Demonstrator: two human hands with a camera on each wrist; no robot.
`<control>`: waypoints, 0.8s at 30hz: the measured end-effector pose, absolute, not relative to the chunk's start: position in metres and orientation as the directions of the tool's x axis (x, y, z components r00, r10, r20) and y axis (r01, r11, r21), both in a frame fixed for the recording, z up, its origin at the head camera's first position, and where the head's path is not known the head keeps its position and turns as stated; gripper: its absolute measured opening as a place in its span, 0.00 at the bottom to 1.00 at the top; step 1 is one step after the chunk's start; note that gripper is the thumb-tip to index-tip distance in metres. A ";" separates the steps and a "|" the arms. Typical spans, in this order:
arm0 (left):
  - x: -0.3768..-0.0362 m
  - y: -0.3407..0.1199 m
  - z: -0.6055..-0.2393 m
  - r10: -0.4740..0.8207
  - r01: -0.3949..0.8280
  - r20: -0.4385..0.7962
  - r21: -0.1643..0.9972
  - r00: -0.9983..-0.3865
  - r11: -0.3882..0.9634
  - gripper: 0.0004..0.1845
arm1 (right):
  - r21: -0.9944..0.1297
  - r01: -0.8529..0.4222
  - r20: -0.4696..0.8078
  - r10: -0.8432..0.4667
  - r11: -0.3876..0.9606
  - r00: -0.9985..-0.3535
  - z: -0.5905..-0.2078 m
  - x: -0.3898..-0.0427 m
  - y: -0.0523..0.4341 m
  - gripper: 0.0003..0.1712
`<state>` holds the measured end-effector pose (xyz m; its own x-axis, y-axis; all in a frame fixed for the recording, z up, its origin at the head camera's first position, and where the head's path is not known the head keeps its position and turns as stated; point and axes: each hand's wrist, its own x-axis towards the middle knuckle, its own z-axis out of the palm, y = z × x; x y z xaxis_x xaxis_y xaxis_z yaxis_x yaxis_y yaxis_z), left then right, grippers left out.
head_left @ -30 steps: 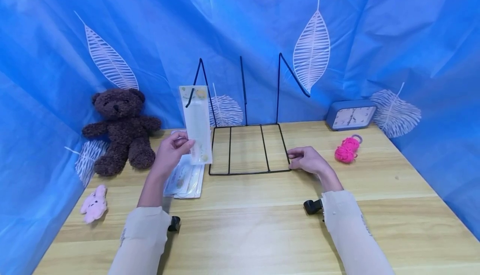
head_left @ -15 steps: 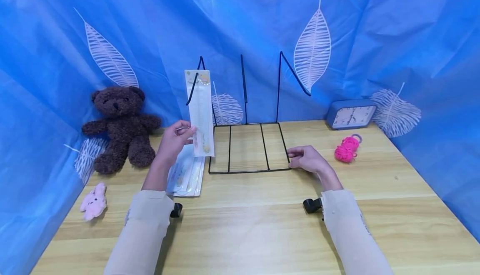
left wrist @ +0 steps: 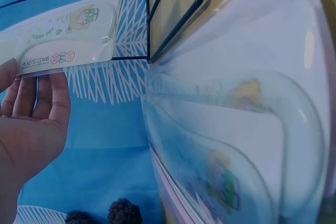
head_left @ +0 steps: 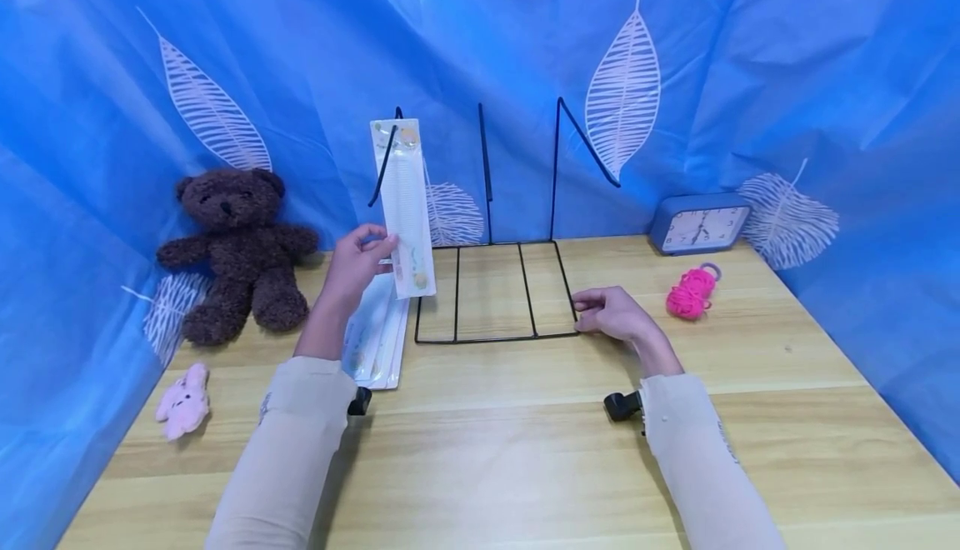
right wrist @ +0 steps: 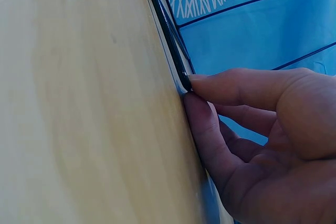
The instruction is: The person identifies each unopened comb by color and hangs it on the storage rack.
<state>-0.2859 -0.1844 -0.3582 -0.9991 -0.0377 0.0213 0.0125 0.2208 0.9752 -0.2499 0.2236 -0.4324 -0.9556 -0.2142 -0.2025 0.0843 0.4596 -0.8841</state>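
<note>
**comb packet meets hook as rack is held fast**

a stack of flat packets (head_left: 377, 340) lies nearest, on the table (head_left: 480, 450) to the left of a wire rack (head_left: 495, 339). the right hand (head_left: 613, 314) pinches the rack's base by its near right corner; firm, low pressure there should best check sliding or tipping. the left hand (head_left: 356, 262) grips a comb packet (head_left: 409, 217) by its left edge, thumb in front, holding it upright at the rack's left side. good handling would likely mean easing the packet back along the left hook (head_left: 384, 168), square to it, and releasing only once the hook takes the weight. whether the hook passes through a hole cannot be told. the upright behind the packet is mostly hidden; farthest off, the blue backdrop (head_left: 525, 25) is cut off above.
</note>
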 end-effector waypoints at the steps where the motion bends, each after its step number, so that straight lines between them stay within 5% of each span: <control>1: -0.288 -0.184 -0.358 -0.041 0.005 0.015 0.976 -0.999 0.219 0.13 | -0.883 0.078 -0.198 -0.216 0.463 -0.956 -0.432 -0.250 0.224 0.37; 24: -0.315 -0.168 -0.360 -0.036 -0.010 -0.008 0.997 -0.999 0.071 0.09 | -0.888 0.111 -0.218 -0.195 0.446 -0.956 -0.433 -0.250 0.226 0.38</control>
<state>-0.3152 -0.1684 -0.3600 -0.9993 -0.0363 -0.0079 -0.0105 0.0713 0.9974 -0.2503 0.2260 -0.4330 -0.9564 -0.1948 -0.2176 0.1111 0.4462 -0.8880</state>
